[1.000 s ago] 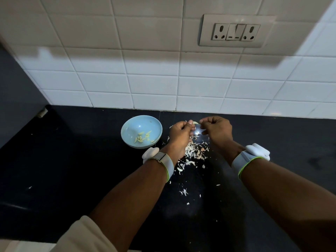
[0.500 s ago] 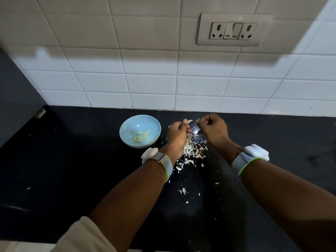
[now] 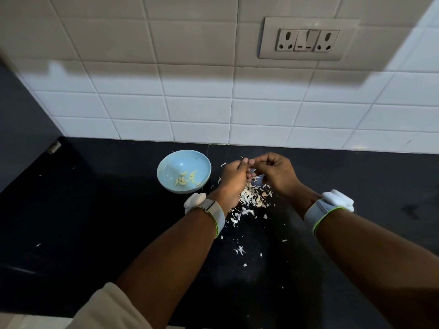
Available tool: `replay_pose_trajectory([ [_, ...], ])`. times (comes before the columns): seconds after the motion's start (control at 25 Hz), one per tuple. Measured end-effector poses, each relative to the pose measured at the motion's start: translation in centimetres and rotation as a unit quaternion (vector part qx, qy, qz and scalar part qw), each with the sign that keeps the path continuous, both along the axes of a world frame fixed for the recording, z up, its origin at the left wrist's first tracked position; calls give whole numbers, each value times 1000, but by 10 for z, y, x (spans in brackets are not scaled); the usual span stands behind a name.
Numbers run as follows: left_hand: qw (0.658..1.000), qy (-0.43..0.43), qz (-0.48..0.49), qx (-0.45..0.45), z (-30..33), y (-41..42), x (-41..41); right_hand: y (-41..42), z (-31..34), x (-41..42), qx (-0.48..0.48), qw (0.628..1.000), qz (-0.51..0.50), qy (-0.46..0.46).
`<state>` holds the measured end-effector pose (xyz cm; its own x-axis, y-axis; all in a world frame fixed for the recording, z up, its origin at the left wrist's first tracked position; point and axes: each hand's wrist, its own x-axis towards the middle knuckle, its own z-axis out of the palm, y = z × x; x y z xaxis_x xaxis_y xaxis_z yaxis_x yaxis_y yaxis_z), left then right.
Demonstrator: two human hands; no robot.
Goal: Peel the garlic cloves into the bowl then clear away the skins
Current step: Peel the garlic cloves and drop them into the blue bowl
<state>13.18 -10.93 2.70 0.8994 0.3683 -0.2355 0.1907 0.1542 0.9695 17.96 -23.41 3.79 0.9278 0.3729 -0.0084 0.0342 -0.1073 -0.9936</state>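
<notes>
A light blue bowl (image 3: 166, 167) stands on the black counter and holds several peeled garlic cloves (image 3: 186, 179). Just right of it, my left hand (image 3: 234, 180) and my right hand (image 3: 275, 173) meet fingertip to fingertip above a heap of white garlic skins (image 3: 253, 199). Both hands have curled fingers and pinch a small garlic clove between them; the clove itself is almost wholly hidden by the fingers. More skin flakes (image 3: 240, 250) lie scattered nearer to me.
The black counter (image 3: 95, 222) runs back to a white tiled wall (image 3: 197, 110) with a socket plate (image 3: 307, 39). A dark side wall (image 3: 21, 119) closes off the left. Both wrists carry white bands.
The two hands have drawn closer together over the skin heap and their fingertips now touch. The bowl and the skins lie as before.
</notes>
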Motion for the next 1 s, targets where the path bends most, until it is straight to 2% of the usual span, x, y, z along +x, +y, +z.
replay_pose_trajectory([
  [0.16, 999, 4, -2, 34, -4, -4, 0, 4, -7, 5, 61, 994, -62, 72],
  [0.36, 995, 38, 5, 88, -14, -1, -1, -1, -11, 11, 28, 994, -60, 90],
  [0.48, 984, 58, 6, 169, -21, 6, -3, -2, -11, 7, 14, 995, -75, 58],
  [0.6, 966, 113, -2, 232, -30, 14, -6, -2, -14, 9, -13, 997, -75, 30],
  [0.84, 966, 121, -15, 230, -39, 29, -19, 14, -22, 12, -70, 994, -80, 21],
  [1.0, 966, 107, -19, 236, -36, 39, -29, 41, -15, 2, -151, 986, -16, -70],
])
